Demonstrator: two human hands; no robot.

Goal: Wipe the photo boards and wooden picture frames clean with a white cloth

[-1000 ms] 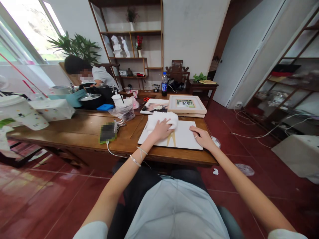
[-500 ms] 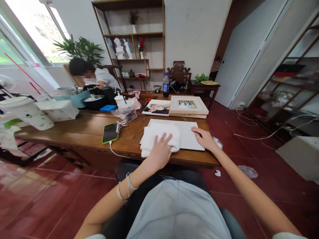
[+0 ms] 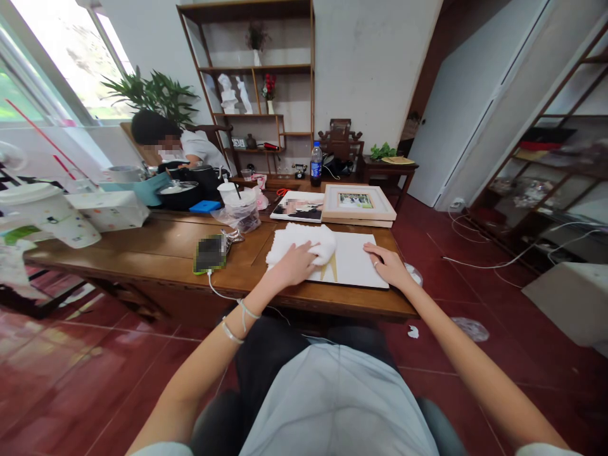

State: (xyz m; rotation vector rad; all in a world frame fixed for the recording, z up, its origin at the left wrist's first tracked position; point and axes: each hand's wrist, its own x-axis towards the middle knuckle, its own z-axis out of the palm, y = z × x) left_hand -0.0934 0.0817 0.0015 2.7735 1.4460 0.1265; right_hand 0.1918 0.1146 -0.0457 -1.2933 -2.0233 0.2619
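Note:
A white board [image 3: 354, 263] with a small yellow mark lies flat near the front edge of the wooden table [image 3: 156, 244]. My left hand [image 3: 292, 266] presses a folded white cloth [image 3: 299, 240] onto the board's left part, fingers curled over the cloth. Flat on the board's right edge rests my right hand [image 3: 389, 266], fingers stretched out and a ring on one finger.
Behind the board lie a framed picture [image 3: 358, 204] and a photo print [image 3: 297, 207]. A phone [image 3: 209, 253] on a white cable, a plastic bag with a cup [image 3: 237, 209], pots and boxes fill the table's left. Another person [image 3: 166, 142] sits at the far left. A bottle [image 3: 316, 164] stands behind.
My left hand slid the cloth from the board's far part toward me to the front edge, then back away to the left part. The right hand stayed put.

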